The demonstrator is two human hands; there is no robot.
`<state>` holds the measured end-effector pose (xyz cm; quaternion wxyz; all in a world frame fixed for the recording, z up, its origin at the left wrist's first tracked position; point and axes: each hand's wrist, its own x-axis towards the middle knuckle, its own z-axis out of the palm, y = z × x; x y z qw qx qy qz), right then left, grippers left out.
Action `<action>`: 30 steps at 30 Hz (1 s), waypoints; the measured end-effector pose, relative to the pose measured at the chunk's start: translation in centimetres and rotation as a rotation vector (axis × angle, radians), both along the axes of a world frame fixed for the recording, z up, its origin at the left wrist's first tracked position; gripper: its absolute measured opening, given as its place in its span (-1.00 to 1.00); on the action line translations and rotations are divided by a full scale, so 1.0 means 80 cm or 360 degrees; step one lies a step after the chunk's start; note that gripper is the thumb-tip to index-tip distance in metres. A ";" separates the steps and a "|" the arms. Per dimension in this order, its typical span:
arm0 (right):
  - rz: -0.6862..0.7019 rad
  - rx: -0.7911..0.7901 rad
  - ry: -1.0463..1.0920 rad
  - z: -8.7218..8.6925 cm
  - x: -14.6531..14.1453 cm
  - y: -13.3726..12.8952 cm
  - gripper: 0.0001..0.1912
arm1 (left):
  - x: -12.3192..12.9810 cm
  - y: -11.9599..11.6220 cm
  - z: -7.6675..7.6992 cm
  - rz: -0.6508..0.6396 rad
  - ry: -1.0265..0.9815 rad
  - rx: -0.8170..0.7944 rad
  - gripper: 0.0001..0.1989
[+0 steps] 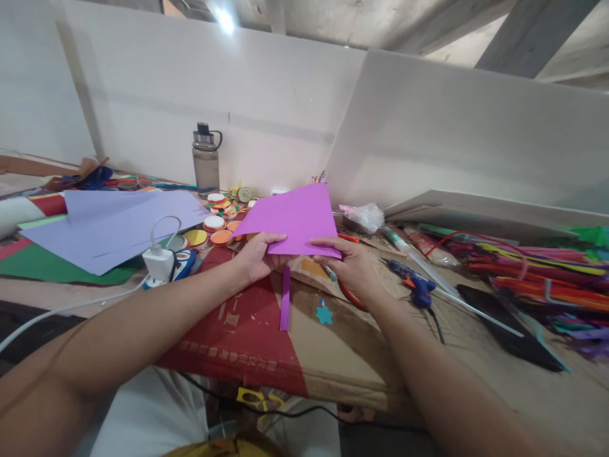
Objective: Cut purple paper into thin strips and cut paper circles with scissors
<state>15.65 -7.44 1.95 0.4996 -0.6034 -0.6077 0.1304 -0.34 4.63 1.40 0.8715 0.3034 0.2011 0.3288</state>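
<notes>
I see the person holding a purple sheet (295, 219) over the far edge of the red-and-brown cardboard (238, 336). The left hand (261, 259) pinches the sheet's near edge, thumb on top and fingers beneath; the right hand (346, 260) grips that edge the same way, its thumb pointing towards the other. How closely the fingers underneath press together, I cannot tell. A purple strip (285, 301) shows over the cardboard, below the left hand, and a teal cutout (324, 313) lies on it further right. Right of the cardboard sits a blue glue gun (421, 291); left of it, a white plug (159, 261). Beyond its far left side stands a bottle (205, 165), with lilac paper (118, 225) further left.
</notes>
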 end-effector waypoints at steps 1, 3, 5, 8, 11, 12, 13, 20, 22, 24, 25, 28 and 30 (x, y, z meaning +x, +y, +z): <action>0.0001 -0.0014 0.0061 0.000 0.000 0.000 -0.71 | 0.000 -0.002 0.000 -0.0007 0.0008 -0.0008 -0.85; 0.0001 -0.0050 0.0201 0.000 0.001 0.001 -0.72 | 0.000 -0.005 0.000 -0.0037 0.0020 0.0014 -0.89; 0.0011 -0.0096 0.0335 0.000 0.002 0.002 -0.73 | 0.001 -0.005 -0.001 -0.0051 0.0030 0.0060 -0.88; 0.0022 -0.0117 0.0504 0.000 0.001 0.003 -0.76 | 0.004 -0.002 -0.006 -0.0053 0.0042 0.0131 -0.84; 0.0036 -0.0121 0.0658 -0.003 -0.001 0.005 -0.77 | 0.007 0.000 -0.011 -0.0014 0.0057 0.0187 -0.84; 0.0044 -0.0120 0.0720 -0.005 -0.001 0.006 -0.78 | 0.007 0.000 -0.012 0.0013 0.0068 0.0193 -0.84; 0.0050 -0.0113 0.0795 -0.006 -0.001 0.007 -0.78 | 0.007 -0.001 -0.012 0.0035 0.0079 0.0188 -0.85; 0.0012 -0.0077 0.1309 -0.011 0.005 0.012 -0.67 | 0.004 -0.010 -0.010 -0.0171 -0.0022 0.0222 -0.77; 0.0003 -0.0094 0.1357 -0.010 0.006 0.012 -0.66 | 0.004 -0.012 -0.011 -0.0215 -0.0030 0.0293 -0.85; 0.0010 -0.0114 0.1362 -0.010 0.005 0.012 -0.65 | 0.006 -0.013 -0.012 -0.0205 0.0018 0.0352 -0.85; 0.0020 -0.0124 0.1356 -0.010 0.005 0.013 -0.65 | 0.007 -0.014 -0.013 -0.0180 0.0048 0.0368 -0.84; 0.0045 -0.0144 0.1345 -0.012 0.002 0.014 -0.65 | 0.009 -0.015 -0.015 -0.0092 0.0101 0.0367 -0.87; 0.0035 -0.0142 0.1356 -0.014 0.001 0.015 -0.66 | 0.010 -0.017 -0.015 -0.0063 0.0128 0.0355 -0.88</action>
